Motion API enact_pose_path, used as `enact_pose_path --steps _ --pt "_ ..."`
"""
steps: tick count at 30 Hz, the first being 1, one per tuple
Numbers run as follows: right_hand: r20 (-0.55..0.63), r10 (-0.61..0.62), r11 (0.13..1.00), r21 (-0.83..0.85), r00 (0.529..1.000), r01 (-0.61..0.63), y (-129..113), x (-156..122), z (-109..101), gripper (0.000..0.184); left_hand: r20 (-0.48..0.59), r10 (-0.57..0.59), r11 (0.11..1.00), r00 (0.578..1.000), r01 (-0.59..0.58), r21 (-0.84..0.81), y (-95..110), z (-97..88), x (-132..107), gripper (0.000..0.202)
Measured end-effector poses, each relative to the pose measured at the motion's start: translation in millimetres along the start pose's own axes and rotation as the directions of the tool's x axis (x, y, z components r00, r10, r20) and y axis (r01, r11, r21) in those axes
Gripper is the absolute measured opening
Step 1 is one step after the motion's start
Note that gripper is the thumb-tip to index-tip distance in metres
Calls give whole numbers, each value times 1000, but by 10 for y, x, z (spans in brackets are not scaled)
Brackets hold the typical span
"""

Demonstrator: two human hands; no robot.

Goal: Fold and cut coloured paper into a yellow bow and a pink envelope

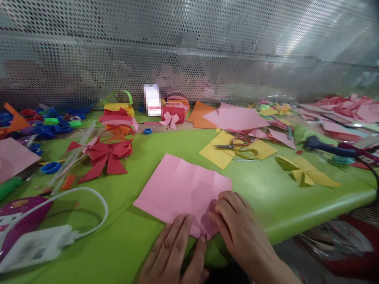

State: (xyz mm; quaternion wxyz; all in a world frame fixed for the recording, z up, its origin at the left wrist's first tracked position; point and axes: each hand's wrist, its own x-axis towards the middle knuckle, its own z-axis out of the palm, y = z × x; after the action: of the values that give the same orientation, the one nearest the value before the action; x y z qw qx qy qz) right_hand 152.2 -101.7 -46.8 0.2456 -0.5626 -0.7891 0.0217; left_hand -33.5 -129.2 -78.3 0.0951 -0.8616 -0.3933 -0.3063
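Note:
A sheet of pink paper (pixel 180 185) with several fold lines lies on the green tabletop in front of me. My left hand (pixel 174 248) rests on its near edge, fingers stretched out flat and the thumb apart, its tip at the paper's near corner. My right hand (pixel 239 221) is closed on the right edge of the sheet, fingers curled and pinching the paper where it bends up. Part of that edge is hidden behind the right fingers.
Scissors (pixel 237 148) lie on yellow paper (pixel 217 152) beyond the sheet. A yellow paper bow (pixel 306 171) is on the right, a red paper bow (pixel 108 154) on the left. A white power bank (pixel 38 246) with a cable sits near left. A perforated metal panel (pixel 118 51) stands behind.

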Motion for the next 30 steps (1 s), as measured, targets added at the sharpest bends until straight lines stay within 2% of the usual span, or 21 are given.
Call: enact_pose_path --steps 3,5,7,9,11,14,18,21,24,27,30 --pt "5 -11 1000 -25 1000 11 1 1 2 18 49 104 993 993 -106 59 -71 -21 5 35" --pt "10 -10 1000 -28 1000 10 -2 4 2 17 104 205 970 973 -217 113 -125 -47 20 47" --pt "19 -8 1000 -28 1000 9 -4 7 1 17 150 256 945 955 -280 170 -150 -65 42 55" --pt "30 -5 1000 -31 1000 6 -2 5 2 17 164 227 945 960 -257 201 -129 -65 63 55" --pt "40 8 1000 -14 999 -7 9 -4 2 17 139 136 970 981 -161 184 -72 -46 75 52" --pt "46 87 990 110 995 -92 35 -21 -8 16 77 -1 994 997 -8 112 17 -8 75 49" --pt "102 161 948 261 982 -182 31 -29 -52 21 49 -22 997 999 18 73 64 15 74 47" --pt "111 151 958 227 982 -173 19 -27 -94 25 37 -47 997 998 44 65 75 14 82 48" --pt "104 142 977 142 984 -156 95 -35 -136 22 35 -72 995 997 70 72 71 -6 96 47" --pt "101 144 986 74 984 -152 283 -68 -191 17 93 2 994 996 -13 110 27 -51 114 44" --pt "10 201 979 25 980 -201 467 -112 -260 15 194 127 972 973 -161 172 -38 -94 116 47"
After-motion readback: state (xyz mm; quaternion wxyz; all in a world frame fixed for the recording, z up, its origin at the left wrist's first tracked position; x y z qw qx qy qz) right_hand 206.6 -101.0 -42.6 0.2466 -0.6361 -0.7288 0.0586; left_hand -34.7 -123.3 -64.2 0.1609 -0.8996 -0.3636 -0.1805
